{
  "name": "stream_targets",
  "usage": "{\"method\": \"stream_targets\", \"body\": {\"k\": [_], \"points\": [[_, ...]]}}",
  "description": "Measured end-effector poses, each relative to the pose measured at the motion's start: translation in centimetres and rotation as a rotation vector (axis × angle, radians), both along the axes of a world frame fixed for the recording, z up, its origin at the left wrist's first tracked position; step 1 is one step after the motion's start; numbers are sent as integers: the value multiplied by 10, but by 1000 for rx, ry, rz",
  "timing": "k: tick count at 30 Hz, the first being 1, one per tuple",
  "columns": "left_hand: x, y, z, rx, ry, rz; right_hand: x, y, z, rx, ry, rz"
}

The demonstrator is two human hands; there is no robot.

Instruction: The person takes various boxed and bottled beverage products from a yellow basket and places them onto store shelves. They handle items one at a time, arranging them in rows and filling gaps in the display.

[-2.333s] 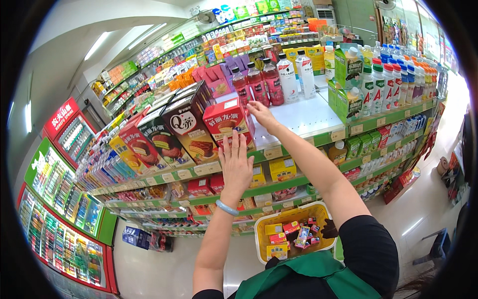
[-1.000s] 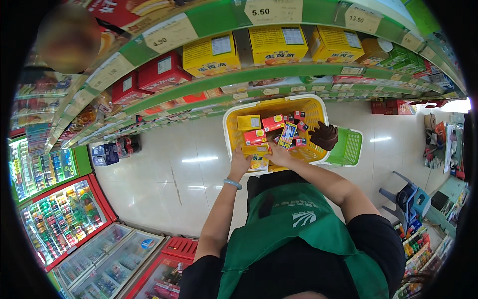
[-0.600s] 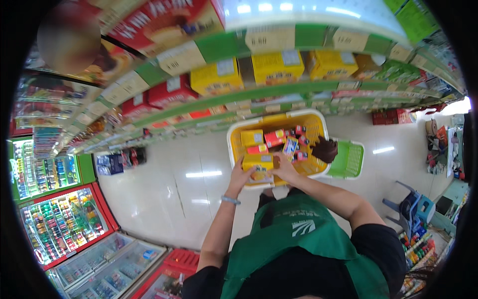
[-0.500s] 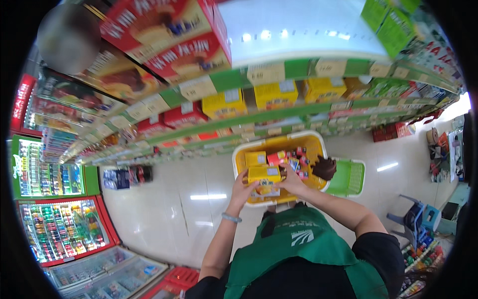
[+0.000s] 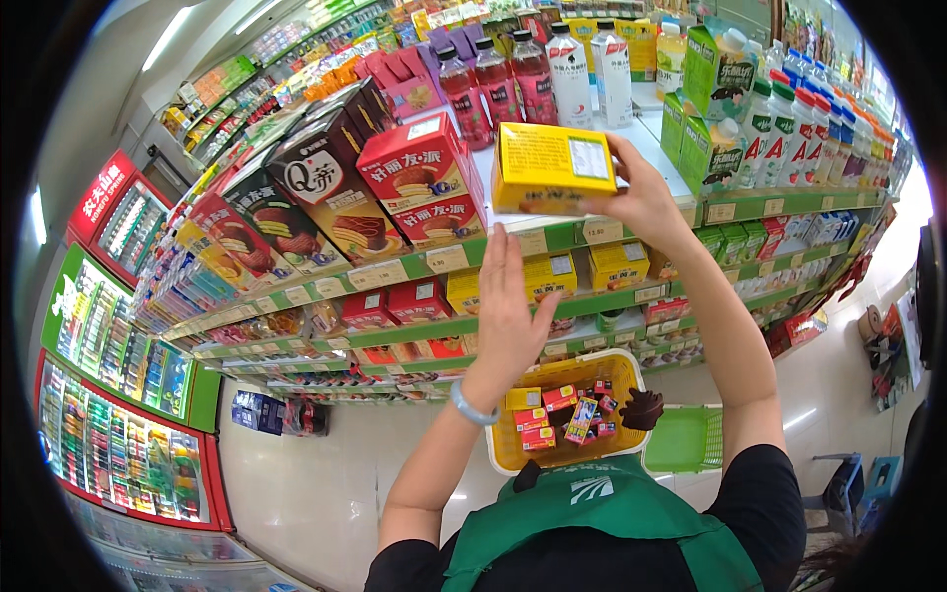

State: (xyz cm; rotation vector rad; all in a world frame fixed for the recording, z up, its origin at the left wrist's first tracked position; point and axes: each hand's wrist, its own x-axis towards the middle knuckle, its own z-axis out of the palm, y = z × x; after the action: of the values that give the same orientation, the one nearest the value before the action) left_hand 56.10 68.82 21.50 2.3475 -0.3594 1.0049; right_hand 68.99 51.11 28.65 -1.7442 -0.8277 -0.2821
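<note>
Yellow box (image 5: pixel 552 168) raised from basket (image 5: pixel 607 367), lying level – long axis left-right

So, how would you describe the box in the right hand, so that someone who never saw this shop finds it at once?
Start at the top shelf with its green price strip, where red snack boxes stand left of a row of drink bottles. Between them, the right hand holds a flat box at the shelf's front edge. It is the only yellow box up there, with a pale label on its upper face.
</note>
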Motion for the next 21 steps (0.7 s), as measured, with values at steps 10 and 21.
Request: {"method": "stream_targets", "body": {"k": [10,21], "points": [[23,3,-19,307,171,200,72,37,-16,-195,140,176],[25,12,-29,262,291,220,60,42,-23,-173,353,256]]}}
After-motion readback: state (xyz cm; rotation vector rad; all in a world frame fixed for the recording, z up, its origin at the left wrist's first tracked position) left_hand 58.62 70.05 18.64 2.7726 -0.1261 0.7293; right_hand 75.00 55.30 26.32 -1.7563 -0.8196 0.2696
